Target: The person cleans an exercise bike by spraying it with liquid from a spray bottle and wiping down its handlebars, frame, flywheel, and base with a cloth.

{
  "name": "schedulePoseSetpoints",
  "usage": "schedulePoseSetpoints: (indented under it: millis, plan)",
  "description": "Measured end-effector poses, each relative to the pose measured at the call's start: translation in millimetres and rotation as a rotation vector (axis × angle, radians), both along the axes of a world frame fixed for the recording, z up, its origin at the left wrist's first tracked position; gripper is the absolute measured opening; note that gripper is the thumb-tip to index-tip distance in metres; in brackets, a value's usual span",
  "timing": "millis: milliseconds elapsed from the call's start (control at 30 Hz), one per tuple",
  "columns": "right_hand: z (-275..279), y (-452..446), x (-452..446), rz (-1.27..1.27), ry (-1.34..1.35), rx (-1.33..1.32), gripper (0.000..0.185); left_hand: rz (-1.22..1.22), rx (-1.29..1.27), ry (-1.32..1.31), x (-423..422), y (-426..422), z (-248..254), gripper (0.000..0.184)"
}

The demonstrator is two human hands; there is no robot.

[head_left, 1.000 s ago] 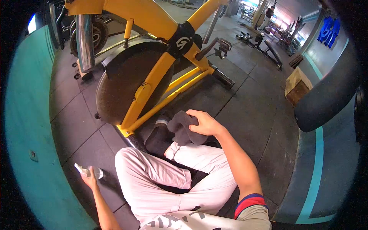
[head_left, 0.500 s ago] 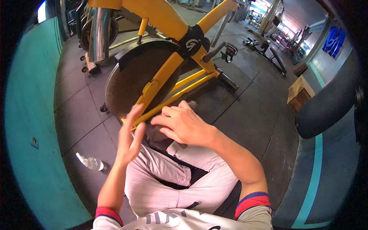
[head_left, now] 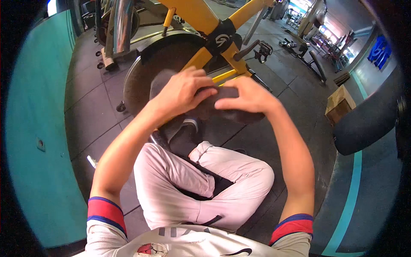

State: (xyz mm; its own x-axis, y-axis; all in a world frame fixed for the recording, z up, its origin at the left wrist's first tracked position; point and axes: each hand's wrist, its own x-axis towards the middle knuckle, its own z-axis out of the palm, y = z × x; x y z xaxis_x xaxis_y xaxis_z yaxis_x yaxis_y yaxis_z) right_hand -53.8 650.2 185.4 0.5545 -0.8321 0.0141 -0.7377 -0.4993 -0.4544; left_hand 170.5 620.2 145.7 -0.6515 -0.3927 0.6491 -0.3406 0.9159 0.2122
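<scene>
- so the floor (head_left: pixel 299 124) is dark tiles, kinda matte, with thin seams between them
- yellow exercise bike (head_left: pixel 201 58) standing right on it
- small white nozzle (head_left: pixel 91 161) poking out on the left, rest of it's hidden
- wooden box (head_left: pixel 339 105) over on the right, near the wall
- dark padded bench (head_left: pixel 317 66) further back
- seated person's folded legs (head_left: pixel 201 184) down on the tiles too

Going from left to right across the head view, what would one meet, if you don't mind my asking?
Teal wall, small white object on the floor, left hand, right hand, wooden box, hanging blue cloth.
</scene>
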Motion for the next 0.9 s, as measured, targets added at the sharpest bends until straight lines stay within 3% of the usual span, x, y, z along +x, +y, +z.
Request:
schedulePoseSetpoints:
  millis: [133, 300, 433, 533, 667, 733, 800, 867, 900]
  plan:
    - [12, -17, -20, 0.005, -0.347, 0.193, 0.034, -0.004, -0.240, 0.044, -1, -15, 30, 0.015]
    - [36, -21, -34, -0.083, -0.433, 0.198, 0.027, -0.028, 0.213, -0.094, -2, -36, 48, 0.032]
    - [44, -20, -40, -0.146, -0.320, 0.262, 0.027, -0.182, 0.397, -0.201, 8, -57, 41, 0.039]
    - [42, -24, -59, -0.174, -0.285, 0.220, 0.027, 0.007, 0.500, -0.338, 12, -54, 54, 0.040]
    - [36, -39, -74, -0.276, 0.049, -0.076, 0.029, -0.014, 0.228, -0.240, -4, -73, 33, 0.028]
    - [21, -44, -67, -0.365, -0.190, -0.086, 0.029, 0.015, 0.252, -0.010, -20, -85, 14, 0.028]
    - [14, -41, -52, -0.395, -0.418, -0.059, 0.031, 0.031, 0.563, 0.178, -38, -68, 24, 0.035]
    - [11, -31, -31, -0.362, -0.636, 0.011, 0.039, 0.039, 1.167, 0.325, -50, -40, 45, 0.046]
    - [23, -20, -21, -0.352, -0.600, 0.129, 0.057, 0.083, 1.171, 0.358, -54, -36, 49, 0.052]
